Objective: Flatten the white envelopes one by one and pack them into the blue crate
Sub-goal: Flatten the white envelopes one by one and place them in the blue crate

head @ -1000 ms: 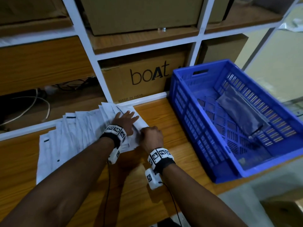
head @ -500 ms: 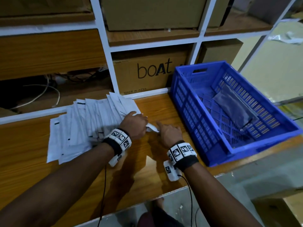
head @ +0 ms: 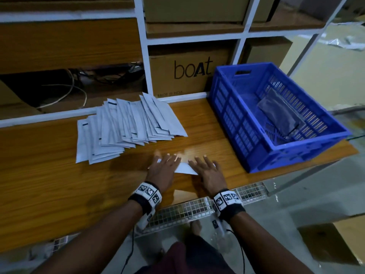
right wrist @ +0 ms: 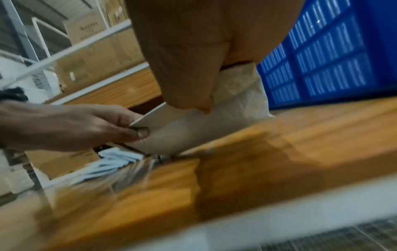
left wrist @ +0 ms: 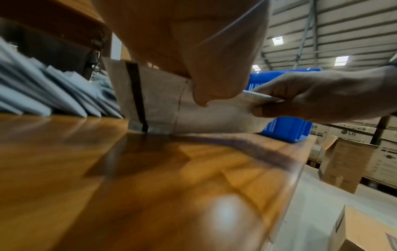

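On wooden shelf, both hands' grip pinching one white envelope (head: pixel 184 168), "boAt" carton (head: pixel 189 73) behind, blue crate (head: pixel 237 115) right.

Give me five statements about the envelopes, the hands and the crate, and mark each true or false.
1. Both hands hold one white envelope between them. True: the left hand and the right hand each grip an end.
2. The stack of envelopes sits inside the blue crate. False: it lies fanned out on the wooden table, left of the crate.
3. The crate holds a dark flat item. True.
4. The held envelope lies pressed flat on the table. False: the wrist views show it tilted up, its lower edge near the table.
5. The crate stands to the person's left. False: it is on the right.
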### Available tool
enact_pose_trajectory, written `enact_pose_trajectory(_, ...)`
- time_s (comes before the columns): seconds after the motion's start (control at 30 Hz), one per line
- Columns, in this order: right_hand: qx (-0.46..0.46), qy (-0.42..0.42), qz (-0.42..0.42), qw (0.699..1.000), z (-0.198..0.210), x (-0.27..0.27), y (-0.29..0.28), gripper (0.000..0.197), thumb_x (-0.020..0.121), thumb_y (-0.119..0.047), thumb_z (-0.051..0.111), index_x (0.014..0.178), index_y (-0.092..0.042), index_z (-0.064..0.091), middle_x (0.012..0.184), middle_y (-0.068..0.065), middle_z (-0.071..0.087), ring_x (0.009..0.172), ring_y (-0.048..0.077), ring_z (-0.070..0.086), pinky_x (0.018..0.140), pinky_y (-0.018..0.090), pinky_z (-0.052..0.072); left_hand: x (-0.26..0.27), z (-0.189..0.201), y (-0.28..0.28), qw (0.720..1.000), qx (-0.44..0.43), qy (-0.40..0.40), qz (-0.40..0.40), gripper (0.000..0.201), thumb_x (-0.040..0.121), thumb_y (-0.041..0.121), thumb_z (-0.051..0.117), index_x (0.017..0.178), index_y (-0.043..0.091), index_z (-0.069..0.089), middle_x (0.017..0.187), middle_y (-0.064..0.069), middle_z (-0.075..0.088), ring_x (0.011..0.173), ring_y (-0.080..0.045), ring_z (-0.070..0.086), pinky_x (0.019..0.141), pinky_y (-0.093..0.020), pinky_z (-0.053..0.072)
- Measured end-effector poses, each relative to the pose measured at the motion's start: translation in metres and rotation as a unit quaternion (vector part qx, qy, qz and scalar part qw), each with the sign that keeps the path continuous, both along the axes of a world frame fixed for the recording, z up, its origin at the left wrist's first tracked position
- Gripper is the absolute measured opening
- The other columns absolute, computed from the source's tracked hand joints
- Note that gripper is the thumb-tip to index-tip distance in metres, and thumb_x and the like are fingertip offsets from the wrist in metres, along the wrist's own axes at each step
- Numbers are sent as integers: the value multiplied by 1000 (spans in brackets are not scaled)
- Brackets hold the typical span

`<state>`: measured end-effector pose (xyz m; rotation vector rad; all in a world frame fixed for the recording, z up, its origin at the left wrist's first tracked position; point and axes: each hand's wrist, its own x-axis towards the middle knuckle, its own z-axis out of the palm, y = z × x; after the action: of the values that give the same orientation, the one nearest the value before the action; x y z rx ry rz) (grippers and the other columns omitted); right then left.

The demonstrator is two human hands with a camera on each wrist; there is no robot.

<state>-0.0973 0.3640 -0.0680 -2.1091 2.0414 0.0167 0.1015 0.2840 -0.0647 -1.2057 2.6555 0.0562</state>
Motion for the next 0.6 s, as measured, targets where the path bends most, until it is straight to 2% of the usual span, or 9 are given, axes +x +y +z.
enact_pose_trajectory(0.07, -6, -14, 8, 1000, -17, 6, 9, 69, 95, -26, 56, 157, -33, 27, 164, 2, 26, 154, 32, 10, 121, 50, 9, 4, -11, 17, 1000, 3, 12, 23, 81, 102, 17, 50, 164, 28, -1, 172, 2, -3, 158, -21, 0, 124, -56, 8)
enact_pose_trajectory(0.13, 11, -25, 14, 1000, -28, 8, 15, 74, 93, -26, 57, 158, -32, 24, 166, 3, 20, 154, 33, 4, 122, 51, 4, 4, -20, 29, 999, 29, 23, 39, 82, 103, 18, 48, 163, 29, -5, 171, 3, -10, 158, -20, -6, 125, -55, 5)
enact_pose_trajectory(0.2, 26, -26, 23, 999, -38, 7, 22, 77, 94, -35, 52, 160, -35, 12, 168, 1, 6, 154, 29, -6, 124, 53, 0, 5, -34, 36, 995, 71, 46, 58, 77, 105, 37, 42, 162, 34, -9, 170, 6, -14, 158, -18, -10, 125, -55, 1)
enact_pose_trajectory(0.27, 37, -28, 31, 998, -45, 5, 27, 74, 98, -59, 36, 159, -40, 0, 167, -3, -11, 153, 23, -18, 123, 50, -7, 7, -51, 41, 988, 114, 74, 78, 78, 100, 65, 28, 160, 38, -14, 168, 9, -21, 156, -17, -16, 124, -57, -2)
enact_pose_trajectory(0.33, 36, -45, 33, 998, -46, 3, 32, 74, 94, -75, 11, 158, -41, -7, 165, -6, -21, 150, 20, -27, 122, 47, -13, 8, -65, 48, 986, 111, 86, 90, 80, 92, 76, 8, 160, 39, -16, 166, 11, -24, 156, -16, -18, 123, -57, -1)
enact_pose_trajectory(0.37, 24, -54, 28, 998, -45, 4, 31, 72, 95, -73, 5, 158, -40, -9, 164, -6, -24, 149, 19, -29, 122, 47, -14, 7, -68, 48, 986, 102, 93, 96, 80, 90, 75, -1, 160, 39, -15, 166, 12, -24, 156, -16, -18, 124, -57, -1)
enact_pose_trajectory(0.47, 1, -72, 13, 997, -43, 10, 24, 58, 106, -54, 10, 158, -38, -12, 163, -5, -27, 147, 18, -33, 121, 45, -16, 2, -66, 50, 981, 93, 124, 113, 76, 89, 63, -10, 161, 40, -9, 166, 14, -20, 157, -15, -12, 124, -56, 0)
enact_pose_trajectory(0.53, -3, -69, 18, 997, -48, 15, 19, 58, 107, -49, 14, 158, -37, -12, 164, -4, -26, 148, 19, -32, 121, 47, -15, -1, -67, 51, 978, 88, 141, 126, 74, 91, 59, -8, 162, 41, -3, 169, 13, -12, 158, -15, -6, 124, -57, 4)
enact_pose_trajectory(0.6, 3, -74, 18, 997, -55, 20, 14, 59, 107, -47, 16, 158, -37, -11, 164, -3, -24, 149, 22, -29, 122, 50, -11, -2, -67, 50, 975, 75, 159, 139, 67, 97, 56, 2, 162, 40, 6, 171, 9, 0, 158, -18, 2, 122, -59, 10)
